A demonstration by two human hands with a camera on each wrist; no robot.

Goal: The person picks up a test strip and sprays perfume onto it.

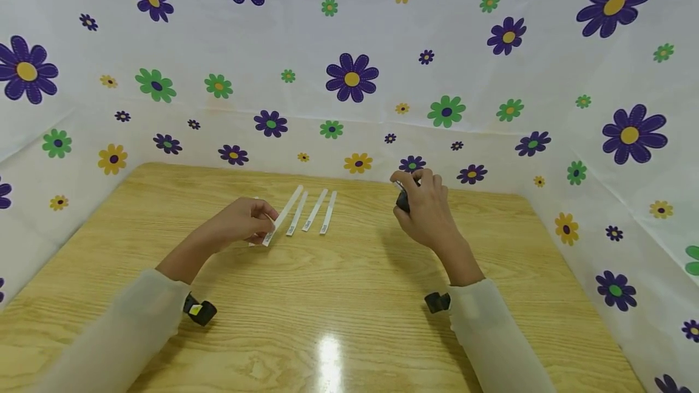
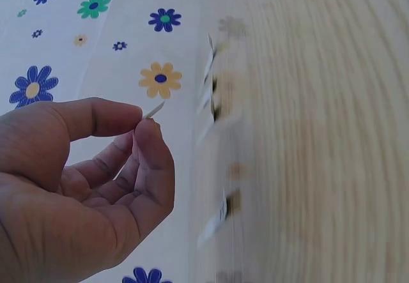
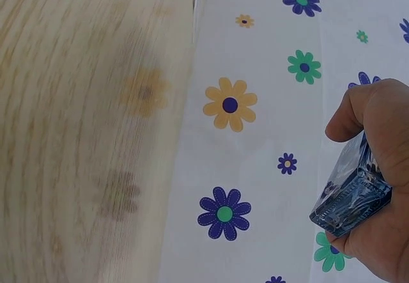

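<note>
My left hand (image 1: 248, 221) pinches a thin white paper strip (image 1: 286, 210) between thumb and index finger. The left wrist view shows that strip (image 2: 154, 110) almost edge-on, above the table. Several similar strips (image 1: 315, 210) with small printed ends lie just right of the hand, and another is partly hidden beneath it. My right hand (image 1: 428, 211) grips a small glass spray bottle (image 1: 403, 201), held up off the table, with the index finger over its top. In the right wrist view the bottle's faceted, bluish clear glass (image 3: 353, 201) shows, while the palm covers the rest.
A wooden table (image 1: 349, 296) with a glossy light reflection stretches under both hands. White cloth walls (image 1: 306, 29) with printed flowers stand behind it and on both sides. Black wrist cameras (image 1: 202, 312) sit at each cuff.
</note>
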